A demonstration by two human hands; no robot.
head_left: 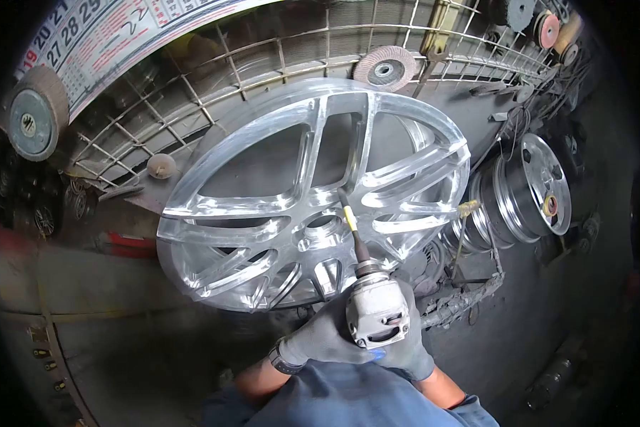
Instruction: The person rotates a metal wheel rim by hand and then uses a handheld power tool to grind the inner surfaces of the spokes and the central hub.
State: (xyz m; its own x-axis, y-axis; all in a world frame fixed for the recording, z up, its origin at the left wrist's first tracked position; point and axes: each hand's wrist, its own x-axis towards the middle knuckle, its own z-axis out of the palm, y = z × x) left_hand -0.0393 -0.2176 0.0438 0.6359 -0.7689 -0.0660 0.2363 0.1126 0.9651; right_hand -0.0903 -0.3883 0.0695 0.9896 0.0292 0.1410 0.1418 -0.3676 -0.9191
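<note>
Both my hands wear grey gloves and are wrapped around a white-bodied die grinder (379,313) low in the middle. My left hand (318,336) grips its left side, a dark watch at the wrist. On the other side my right hand (414,345) closes around the body, its fingers partly hidden. From the grinder a long dark shaft with a yellow band (350,218) reaches up over the bare-metal alloy wheel (238,146). Its tip overlaps the base of the upper spokes, just above the centre hole. The wheel stands tilted in front of me, shiny along its spoke edges.
Wire mesh (282,62) runs behind the wheel, with a flap disc (384,69) on it. A thick abrasive wheel (32,127) is at far left, below a calendar (113,46). Another shiny wheel rim (510,198) stands at right beside a dusty metal bar (469,297).
</note>
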